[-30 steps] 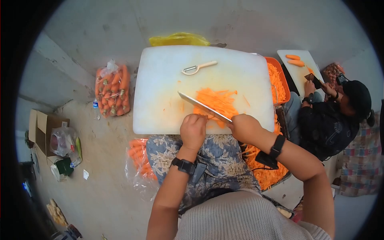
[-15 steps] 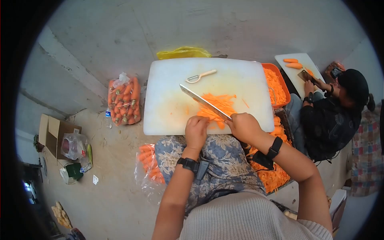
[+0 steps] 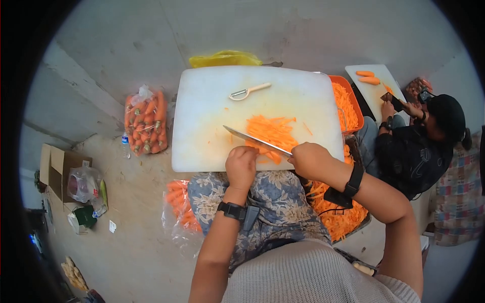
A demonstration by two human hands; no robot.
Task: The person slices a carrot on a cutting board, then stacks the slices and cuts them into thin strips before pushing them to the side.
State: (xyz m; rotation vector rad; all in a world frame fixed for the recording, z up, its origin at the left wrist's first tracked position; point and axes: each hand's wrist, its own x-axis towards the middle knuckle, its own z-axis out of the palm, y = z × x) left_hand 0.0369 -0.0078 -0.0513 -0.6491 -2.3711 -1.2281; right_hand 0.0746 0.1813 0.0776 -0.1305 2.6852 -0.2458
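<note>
My right hand (image 3: pixel 314 160) is wrapped round the handle of a kitchen knife (image 3: pixel 256 140), whose blade slants across the cutting board toward the upper left. Beside the blade my left hand (image 3: pixel 241 165) is closed, its curled fingertips pressing on carrot slices at the near side of the blade; the fingers partly hide them. A pile of carrot shreds (image 3: pixel 273 130) lies just beyond the knife. The white cutting board (image 3: pixel 202 111) rests above my lap. A peeler (image 3: pixel 250 91) with a pale handle lies on its far part.
Left of the board stand a bag of carrots (image 3: pixel 146 122) and a water bottle (image 3: pixel 126 145). Another carrot bag (image 3: pixel 181 202) lies by my leg. On the right are an orange tub (image 3: pixel 359 112) and a tray of shreds (image 3: pixel 348 224). A co-worker (image 3: pixel 417 146) cuts carrots nearby.
The knife blade has tilted so that less of its flat side shows. Both hands stay close to the carrot pieces. My view has shifted slightly, and the co-worker's knife has moved a little.
</note>
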